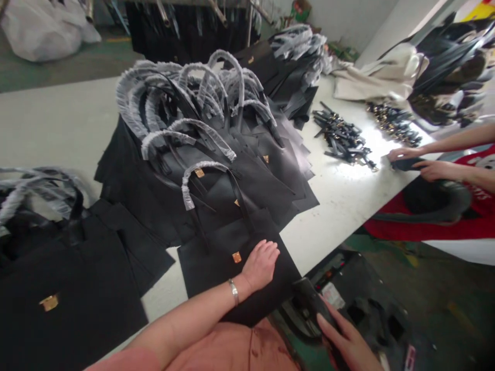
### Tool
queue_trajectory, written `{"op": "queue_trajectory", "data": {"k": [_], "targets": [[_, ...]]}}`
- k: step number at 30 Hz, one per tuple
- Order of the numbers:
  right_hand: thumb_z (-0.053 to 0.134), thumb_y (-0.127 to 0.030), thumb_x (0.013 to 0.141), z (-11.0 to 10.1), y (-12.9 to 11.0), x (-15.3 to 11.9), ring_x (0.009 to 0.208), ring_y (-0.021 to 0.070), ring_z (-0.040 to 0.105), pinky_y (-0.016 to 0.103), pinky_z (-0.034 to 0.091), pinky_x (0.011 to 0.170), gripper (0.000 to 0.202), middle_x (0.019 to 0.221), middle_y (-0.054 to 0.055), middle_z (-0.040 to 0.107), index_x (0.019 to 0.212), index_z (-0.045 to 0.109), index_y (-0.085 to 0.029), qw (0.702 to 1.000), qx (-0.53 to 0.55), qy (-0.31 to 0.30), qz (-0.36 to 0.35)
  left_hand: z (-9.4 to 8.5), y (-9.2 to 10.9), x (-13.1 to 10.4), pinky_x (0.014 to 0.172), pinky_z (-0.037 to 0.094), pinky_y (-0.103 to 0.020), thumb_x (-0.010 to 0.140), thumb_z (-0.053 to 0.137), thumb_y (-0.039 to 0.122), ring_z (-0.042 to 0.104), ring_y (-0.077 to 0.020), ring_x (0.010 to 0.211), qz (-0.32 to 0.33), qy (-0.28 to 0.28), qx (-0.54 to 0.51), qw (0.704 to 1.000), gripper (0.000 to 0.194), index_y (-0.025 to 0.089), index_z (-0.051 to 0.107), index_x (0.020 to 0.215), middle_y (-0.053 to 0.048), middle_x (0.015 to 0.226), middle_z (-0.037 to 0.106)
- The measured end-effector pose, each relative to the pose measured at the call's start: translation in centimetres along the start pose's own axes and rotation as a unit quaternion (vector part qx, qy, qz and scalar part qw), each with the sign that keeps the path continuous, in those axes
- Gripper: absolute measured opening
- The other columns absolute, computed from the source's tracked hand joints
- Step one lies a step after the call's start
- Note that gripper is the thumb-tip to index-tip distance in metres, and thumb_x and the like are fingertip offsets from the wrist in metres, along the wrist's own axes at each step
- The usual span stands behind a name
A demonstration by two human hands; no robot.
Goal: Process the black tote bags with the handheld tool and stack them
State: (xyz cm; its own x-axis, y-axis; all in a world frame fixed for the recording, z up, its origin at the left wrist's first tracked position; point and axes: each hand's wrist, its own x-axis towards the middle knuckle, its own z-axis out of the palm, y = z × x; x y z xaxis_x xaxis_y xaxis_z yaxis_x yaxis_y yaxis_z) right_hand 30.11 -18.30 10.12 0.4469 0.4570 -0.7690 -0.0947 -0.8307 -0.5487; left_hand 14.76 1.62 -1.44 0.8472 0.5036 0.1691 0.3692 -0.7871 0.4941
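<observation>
My left hand (261, 265) rests palm down on a black handbag panel (216, 278), its fingers laid together and holding nothing. Beside that hand the panel carries a small gold clasp (236, 257). A handle (187, 185) wrapped in clear plastic arches from the panel's far edge. Lower right, just off the table edge, my right hand (348, 335) is closed around a long, dark black piece (309, 299); its exact kind is unclear. Part of the right hand is cut off by the frame.
More black bag panels (139, 175) with wrapped handles are heaped beyond, others (77, 268) at left. Black straps with metal fittings (340, 134) lie in piles at right. A co-worker's hands (425, 162) handle a dark piece there. A dark machine or cart (371, 309) stands below the edge.
</observation>
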Motion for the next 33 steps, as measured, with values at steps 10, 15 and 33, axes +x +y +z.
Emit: {"op": "queue_trajectory", "data": {"k": [10,15,33], "targets": [[0.068,-0.064,0.074,1.2,-5.0,3.1,0.041,0.0144,0.052,0.025,0.042,0.040,0.091,0.055,-0.007,0.056,0.148,0.041,-0.018,0.987,0.123,0.087,-0.059,0.1,0.0,-0.1,0.118,0.030,-0.042,0.093,0.047,0.013,0.052,-0.0227,0.127,0.012,-0.003,0.022,1.000,0.030,0.014,0.060,0.120,-0.011,0.134,0.060],[0.066,-0.065,0.074,0.3,-2.6,1.2,0.040,0.0152,0.052,0.024,0.040,0.038,0.093,0.052,-0.007,0.056,0.150,0.038,-0.020,0.995,0.085,0.052,-0.022,-1.9,-0.5,1.2,0.111,0.039,-0.037,0.092,0.051,0.013,0.054,-0.0212,0.122,-0.014,-0.021,0.026,0.999,0.029,0.017,0.058,0.120,-0.009,0.133,0.060],[0.059,-0.058,0.084,2.6,-2.0,2.6,0.035,0.0116,0.050,0.021,0.035,0.033,0.076,0.055,-0.007,0.056,0.148,0.040,-0.022,0.996,0.072,-0.044,-0.025,-7.9,-5.2,7.2,0.095,0.043,-0.042,0.058,0.090,0.050,0.051,-0.0317,0.113,-0.075,-0.076,0.150,0.983,0.080,0.020,0.049,0.119,-0.013,0.122,0.054]]}}
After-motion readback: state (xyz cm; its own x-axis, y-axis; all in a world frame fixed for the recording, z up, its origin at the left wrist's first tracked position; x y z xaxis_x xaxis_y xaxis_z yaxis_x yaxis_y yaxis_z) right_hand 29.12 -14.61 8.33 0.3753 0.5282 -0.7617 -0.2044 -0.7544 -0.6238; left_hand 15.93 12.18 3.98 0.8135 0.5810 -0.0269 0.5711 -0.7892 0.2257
